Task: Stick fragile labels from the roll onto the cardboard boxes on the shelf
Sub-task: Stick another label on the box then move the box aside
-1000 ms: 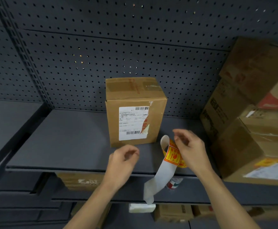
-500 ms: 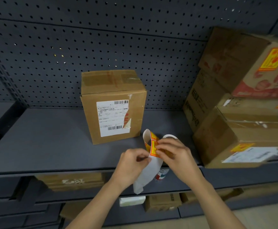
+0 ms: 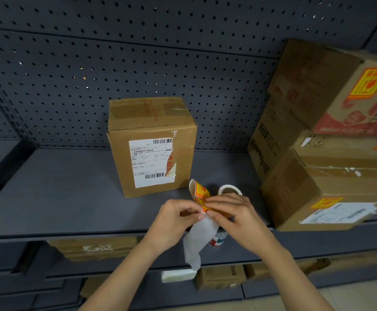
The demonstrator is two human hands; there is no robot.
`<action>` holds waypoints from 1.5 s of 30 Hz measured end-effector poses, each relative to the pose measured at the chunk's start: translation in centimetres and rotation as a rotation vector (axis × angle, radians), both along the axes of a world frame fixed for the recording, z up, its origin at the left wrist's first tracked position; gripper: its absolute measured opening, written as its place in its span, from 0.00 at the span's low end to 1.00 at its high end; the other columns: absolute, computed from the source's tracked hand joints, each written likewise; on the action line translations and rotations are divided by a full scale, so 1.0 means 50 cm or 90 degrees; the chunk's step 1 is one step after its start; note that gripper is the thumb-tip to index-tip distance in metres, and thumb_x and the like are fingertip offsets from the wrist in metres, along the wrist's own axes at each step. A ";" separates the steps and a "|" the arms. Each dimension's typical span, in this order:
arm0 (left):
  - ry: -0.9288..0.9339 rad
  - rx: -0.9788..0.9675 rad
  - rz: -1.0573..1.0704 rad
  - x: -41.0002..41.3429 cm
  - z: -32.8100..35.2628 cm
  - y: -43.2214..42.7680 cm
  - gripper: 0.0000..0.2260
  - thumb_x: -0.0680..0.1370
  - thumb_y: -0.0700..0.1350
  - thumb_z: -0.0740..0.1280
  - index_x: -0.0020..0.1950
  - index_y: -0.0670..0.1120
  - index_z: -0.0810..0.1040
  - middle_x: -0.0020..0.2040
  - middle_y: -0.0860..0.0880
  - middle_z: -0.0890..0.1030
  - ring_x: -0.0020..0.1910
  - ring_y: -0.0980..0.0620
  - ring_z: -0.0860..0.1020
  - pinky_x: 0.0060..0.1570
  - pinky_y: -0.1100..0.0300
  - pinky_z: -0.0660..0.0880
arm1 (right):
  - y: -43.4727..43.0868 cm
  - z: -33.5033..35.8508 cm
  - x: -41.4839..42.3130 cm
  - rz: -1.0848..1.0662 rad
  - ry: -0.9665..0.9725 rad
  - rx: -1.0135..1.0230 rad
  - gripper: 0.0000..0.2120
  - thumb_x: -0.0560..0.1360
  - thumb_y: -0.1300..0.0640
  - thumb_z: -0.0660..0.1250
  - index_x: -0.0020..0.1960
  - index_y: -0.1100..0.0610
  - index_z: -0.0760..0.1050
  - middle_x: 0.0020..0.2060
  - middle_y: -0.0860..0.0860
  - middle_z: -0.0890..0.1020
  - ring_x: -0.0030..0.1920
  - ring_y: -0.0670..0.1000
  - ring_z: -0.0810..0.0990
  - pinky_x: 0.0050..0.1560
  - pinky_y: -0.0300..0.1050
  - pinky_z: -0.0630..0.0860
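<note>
Both hands (image 3: pixel 205 218) pinching fragile label (image 3: pixel 202 195), label roll (image 3: pixel 229 190) behind

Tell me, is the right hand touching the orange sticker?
Touching. The head view shows the right hand pinching the orange sticker, its fingers curled over it, with orange showing on either side.

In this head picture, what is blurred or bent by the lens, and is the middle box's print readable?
Head view: the stacked boxes at right are smeared by motion blur; the pegboard seams bow, a wide-angle effect; the middle box is fairly sharp, its barcodes clear, its small print unreadable; the left hand, right hand and label strip are slightly soft.
</note>
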State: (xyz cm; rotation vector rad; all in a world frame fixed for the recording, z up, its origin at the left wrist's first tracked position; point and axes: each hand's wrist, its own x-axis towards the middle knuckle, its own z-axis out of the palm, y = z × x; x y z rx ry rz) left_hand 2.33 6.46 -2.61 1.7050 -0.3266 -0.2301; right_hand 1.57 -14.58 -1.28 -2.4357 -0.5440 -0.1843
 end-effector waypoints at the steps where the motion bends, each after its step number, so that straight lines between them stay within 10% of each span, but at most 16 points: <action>1: 0.003 -0.005 0.001 0.001 0.000 0.000 0.04 0.77 0.40 0.73 0.48 0.46 0.87 0.45 0.47 0.87 0.50 0.45 0.84 0.57 0.45 0.79 | 0.001 0.001 0.000 0.001 -0.004 0.002 0.26 0.78 0.31 0.54 0.63 0.42 0.80 0.62 0.36 0.80 0.66 0.38 0.73 0.70 0.49 0.65; 15: -0.056 0.057 0.007 -0.003 0.010 0.000 0.06 0.77 0.41 0.73 0.52 0.49 0.87 0.47 0.55 0.87 0.50 0.56 0.84 0.54 0.56 0.80 | 0.014 0.029 -0.010 0.028 -0.022 0.014 0.14 0.80 0.44 0.61 0.57 0.47 0.83 0.54 0.38 0.83 0.59 0.37 0.77 0.66 0.42 0.67; 22: -0.037 0.129 0.059 -0.010 0.007 0.016 0.06 0.77 0.42 0.73 0.42 0.52 0.86 0.38 0.59 0.84 0.38 0.63 0.80 0.43 0.65 0.73 | 0.015 0.041 -0.009 -0.065 -0.002 0.163 0.06 0.79 0.60 0.68 0.49 0.56 0.84 0.45 0.43 0.84 0.50 0.44 0.81 0.49 0.40 0.79; 45: -0.029 0.182 0.098 -0.044 0.065 0.068 0.05 0.78 0.49 0.72 0.52 0.56 0.85 0.49 0.61 0.85 0.50 0.59 0.82 0.49 0.63 0.80 | 0.051 0.100 0.007 -0.205 -0.092 0.344 0.07 0.78 0.61 0.69 0.51 0.51 0.82 0.46 0.45 0.83 0.48 0.47 0.82 0.47 0.47 0.81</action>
